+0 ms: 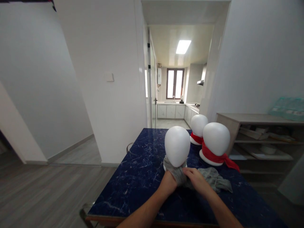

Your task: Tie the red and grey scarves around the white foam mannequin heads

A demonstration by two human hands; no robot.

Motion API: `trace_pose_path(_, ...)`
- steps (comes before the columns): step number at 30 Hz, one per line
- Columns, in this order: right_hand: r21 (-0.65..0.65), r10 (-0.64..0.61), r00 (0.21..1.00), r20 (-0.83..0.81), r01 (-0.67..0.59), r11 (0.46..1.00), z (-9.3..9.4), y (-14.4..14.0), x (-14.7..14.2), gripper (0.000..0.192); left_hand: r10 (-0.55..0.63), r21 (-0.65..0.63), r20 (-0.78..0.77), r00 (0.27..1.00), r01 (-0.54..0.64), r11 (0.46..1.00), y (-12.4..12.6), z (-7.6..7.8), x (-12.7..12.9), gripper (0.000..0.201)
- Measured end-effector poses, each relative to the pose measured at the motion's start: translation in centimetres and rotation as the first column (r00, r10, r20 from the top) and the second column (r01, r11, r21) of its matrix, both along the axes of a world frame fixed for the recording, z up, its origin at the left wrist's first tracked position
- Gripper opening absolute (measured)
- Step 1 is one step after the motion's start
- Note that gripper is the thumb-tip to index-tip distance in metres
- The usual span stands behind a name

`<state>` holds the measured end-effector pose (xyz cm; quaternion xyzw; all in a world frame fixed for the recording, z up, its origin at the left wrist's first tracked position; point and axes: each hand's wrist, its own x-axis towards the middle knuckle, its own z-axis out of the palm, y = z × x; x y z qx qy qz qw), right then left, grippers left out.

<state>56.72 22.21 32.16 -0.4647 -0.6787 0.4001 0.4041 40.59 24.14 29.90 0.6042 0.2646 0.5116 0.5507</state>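
A white mannequin head stands upright on the table in front of me, with a grey scarf wrapped around its neck. My left hand is at the front of the neck, its fingers hidden beneath the cloth. Just to the right, my right hand pinches the scarf close under the head's chin. The scarf's loose grey end lies crumpled on the table, to the right of my right hand.
Behind and to the right stand a nearer white head with a red scarf and a farther white head with a red scarf. The blue marble-patterned table adjoins a shelf unit holding trays.
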Motion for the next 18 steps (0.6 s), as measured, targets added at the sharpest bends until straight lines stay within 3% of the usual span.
trace_pose_path(3, 0.03, -0.061, 0.997, 0.055, 0.06, 0.998, -0.4, -0.3, -1.0, 0.029, 0.066, 0.18, -0.08, 0.995, -0.051, 0.982, -0.1, -0.1, -0.2, 0.049)
trace_pose_path(6, 0.103, -0.22, 0.964, 0.149, 0.206, 0.973, -1.3, -0.1, -1.9, 0.021, 0.16, 0.205, -0.148, 0.976, -0.128, 0.97, 0.2, -0.9, -0.5, 0.038)
trace_pose_path(11, 0.056, -0.299, 0.944, 0.139, 0.294, 0.954, -2.4, 0.9, -1.6, 0.011, 0.256, 0.038, -0.293, 0.921, -0.256, 0.966, 0.9, -2.3, -0.7, 0.026)
trace_pose_path(18, 0.121, -0.415, 0.887, 0.202, 0.398, 0.909, -2.7, 1.3, -0.2, 0.003, 0.085, -0.275, 0.08, 0.993, -0.06, 0.959, 1.0, -2.1, -1.2, 0.054)
